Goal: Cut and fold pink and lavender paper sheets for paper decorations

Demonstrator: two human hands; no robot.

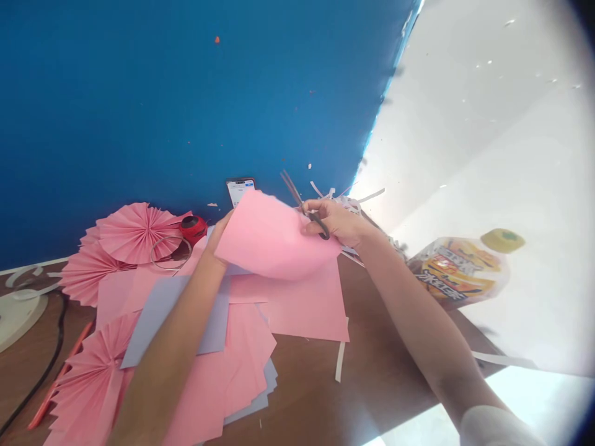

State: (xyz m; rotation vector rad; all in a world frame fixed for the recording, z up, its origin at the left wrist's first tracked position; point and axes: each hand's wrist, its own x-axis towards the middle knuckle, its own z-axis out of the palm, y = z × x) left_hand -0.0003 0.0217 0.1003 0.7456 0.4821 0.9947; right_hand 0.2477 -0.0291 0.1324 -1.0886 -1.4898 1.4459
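Note:
My left hand grips the left edge of a pink paper sheet and holds it up above the table, so most of its fingers are hidden behind the sheet. My right hand is closed around the dark handles of a pair of scissors, whose blades point up and left at the sheet's top right edge. Beneath lie more flat pink sheets and a lavender sheet.
Pleated pink paper fans lie at the left and bottom left on the brown table. A red tape dispenser, a phone, paper strips, a black cable and a yellow-capped bottle surround them. A blue wall stands behind.

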